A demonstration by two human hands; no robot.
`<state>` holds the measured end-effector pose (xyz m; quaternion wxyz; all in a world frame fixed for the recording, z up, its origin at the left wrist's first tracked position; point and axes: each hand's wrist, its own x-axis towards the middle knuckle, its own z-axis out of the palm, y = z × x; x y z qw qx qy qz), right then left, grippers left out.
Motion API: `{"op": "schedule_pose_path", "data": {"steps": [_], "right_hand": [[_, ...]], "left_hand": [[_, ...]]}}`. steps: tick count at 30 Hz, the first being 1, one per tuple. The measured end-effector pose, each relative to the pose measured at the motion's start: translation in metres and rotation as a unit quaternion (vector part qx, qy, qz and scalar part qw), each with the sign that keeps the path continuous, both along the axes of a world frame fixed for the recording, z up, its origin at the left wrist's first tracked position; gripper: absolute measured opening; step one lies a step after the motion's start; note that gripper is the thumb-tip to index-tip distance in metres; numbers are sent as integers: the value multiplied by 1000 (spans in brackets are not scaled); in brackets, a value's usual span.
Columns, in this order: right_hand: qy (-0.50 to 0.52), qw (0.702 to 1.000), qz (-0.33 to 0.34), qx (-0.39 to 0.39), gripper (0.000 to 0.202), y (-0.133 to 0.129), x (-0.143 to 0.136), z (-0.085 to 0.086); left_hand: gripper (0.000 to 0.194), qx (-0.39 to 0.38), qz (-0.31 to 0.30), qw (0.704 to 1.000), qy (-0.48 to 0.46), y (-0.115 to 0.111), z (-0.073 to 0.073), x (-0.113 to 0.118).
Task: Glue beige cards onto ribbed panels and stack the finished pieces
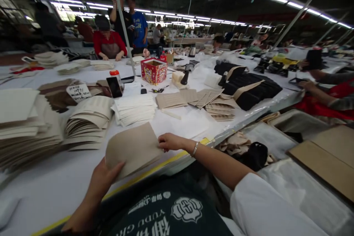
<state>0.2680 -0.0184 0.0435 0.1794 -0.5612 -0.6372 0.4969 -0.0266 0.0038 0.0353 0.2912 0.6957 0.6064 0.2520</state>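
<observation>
Tan sheet (131, 147) over the counter's (55, 184) near edge. Left hand (106, 175): fingers closed on its near-left side, thumb on top. Right hand (168, 142): fingers pinched on its right edge. Two-sided hold presumably steadies it; white stack (135, 108) beyond, probably for easy reach.

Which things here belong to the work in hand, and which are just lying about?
Likely part of the work:
tan sheet, between left hand and right hand
similar tan pieces beyond it
perhaps the cream stack

Seemingly just lying about:
patterned red box
dark phone
kettle farther back
</observation>
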Motion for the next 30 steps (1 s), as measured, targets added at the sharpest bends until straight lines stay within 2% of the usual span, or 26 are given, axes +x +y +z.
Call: {"op": "schedule_pose_path", "data": {"steps": [2, 5, 8, 14, 18, 23, 30], "right_hand": [[-50, 998, 13, 24, 14, -1, -4, 1], [-37, 999, 28, -5, 11, -2, -10, -3], [-54, 997, 52, -24, 15, -1, -14, -12], [-173, 981, 87, 0, 16, 8, -16, -22], [-196, 976, 97, -10, 13, 14, -16, -27], [-162, 983, 78, -22, 12, 15, -13, -31], [-120, 989, 61, -54, 10, 16, -9, -35]], "left_hand": [[48, -51, 1, 997, -52, 1, -6, 3], [48, -84, 12, 992, -90, 5, -15, 4], [48, -84, 15, 993, -85, 12, -27, 0], [46, -91, 8, 994, -58, 19, -46, -4], [43, -81, 3, 996, -28, 15, -45, -1], [40, -85, 26, 996, -27, 14, -42, 4], [47, -84, 38, 996, -10, 18, -47, 6]]}}
